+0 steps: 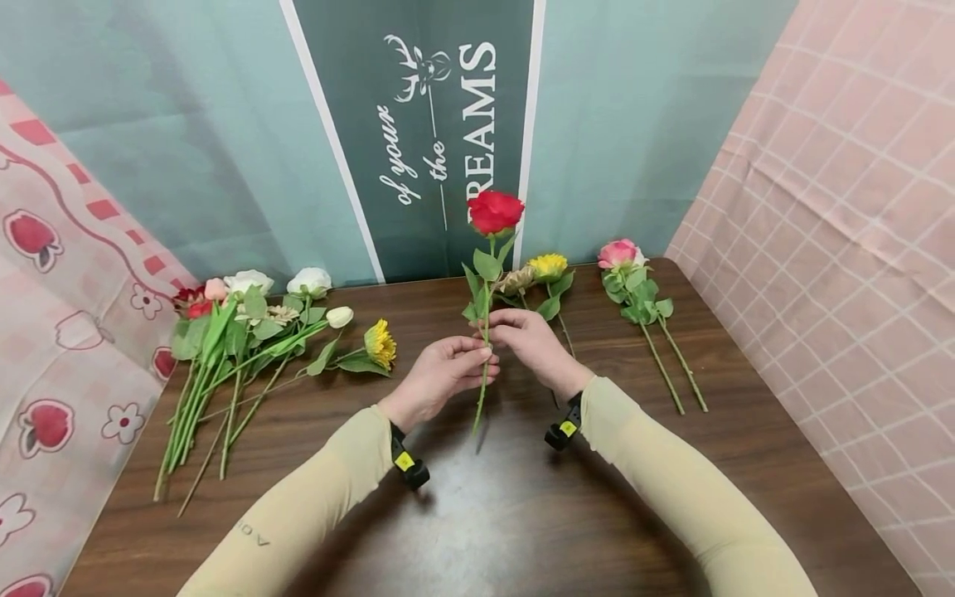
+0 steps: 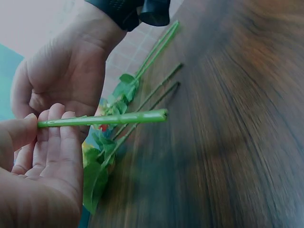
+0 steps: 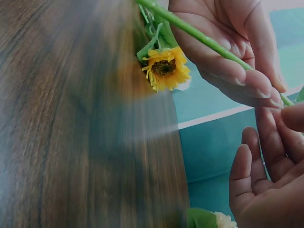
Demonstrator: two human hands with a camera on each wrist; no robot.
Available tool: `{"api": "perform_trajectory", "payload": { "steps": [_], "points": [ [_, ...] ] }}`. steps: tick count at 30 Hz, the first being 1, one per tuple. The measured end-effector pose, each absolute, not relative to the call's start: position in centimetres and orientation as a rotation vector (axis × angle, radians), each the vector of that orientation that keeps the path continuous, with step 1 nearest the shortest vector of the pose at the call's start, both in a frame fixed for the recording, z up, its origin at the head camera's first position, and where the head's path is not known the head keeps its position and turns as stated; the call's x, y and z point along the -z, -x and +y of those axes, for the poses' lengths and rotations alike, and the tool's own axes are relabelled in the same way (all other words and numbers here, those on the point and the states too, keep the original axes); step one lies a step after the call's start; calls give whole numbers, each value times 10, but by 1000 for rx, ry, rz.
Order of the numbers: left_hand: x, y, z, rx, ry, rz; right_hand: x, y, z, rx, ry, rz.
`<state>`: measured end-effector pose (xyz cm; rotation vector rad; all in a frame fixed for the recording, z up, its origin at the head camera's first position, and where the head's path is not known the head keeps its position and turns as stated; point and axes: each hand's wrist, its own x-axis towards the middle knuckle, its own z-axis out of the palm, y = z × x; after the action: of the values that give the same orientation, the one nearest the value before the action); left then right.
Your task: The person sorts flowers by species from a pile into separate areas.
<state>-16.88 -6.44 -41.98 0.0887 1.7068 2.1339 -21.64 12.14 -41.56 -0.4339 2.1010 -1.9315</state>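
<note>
- Head view: a red rose [image 1: 494, 212] is held upright over the middle of the desk [image 1: 477, 514], its stem pinched by the left hand [image 1: 440, 377] and the right hand [image 1: 533, 340]. A flower bunch [image 1: 246, 332] is seen at 9 o'clock, a pink rose [image 1: 621, 254] at 2 o'clock.
- Left wrist view: the green stem [image 2: 102, 119] is gripped between curled fingers and thumb.
- Right wrist view: the stem is met by the right fingertips [image 3: 294, 116]; a sunflower [image 3: 165, 68] lies behind. Sorting single stems seems in hand; a steady grip is called for next.

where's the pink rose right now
In the head view the pink rose lies on the table at far right, beside the yellow flower, right of both hands holding the red rose.
</note>
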Motion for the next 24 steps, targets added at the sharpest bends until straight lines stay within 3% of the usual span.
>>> {"api": "perform_trajectory", "payload": {
  "steps": [15, 24],
  "points": [
    [428, 169, -41, -2134, -75, 1699, 414, 213, 143, 2014, 306, 2105],
    [441, 153, -34, -1910, -201, 1802, 412, 224, 158, 2039, 205, 2227]
  ]
}}
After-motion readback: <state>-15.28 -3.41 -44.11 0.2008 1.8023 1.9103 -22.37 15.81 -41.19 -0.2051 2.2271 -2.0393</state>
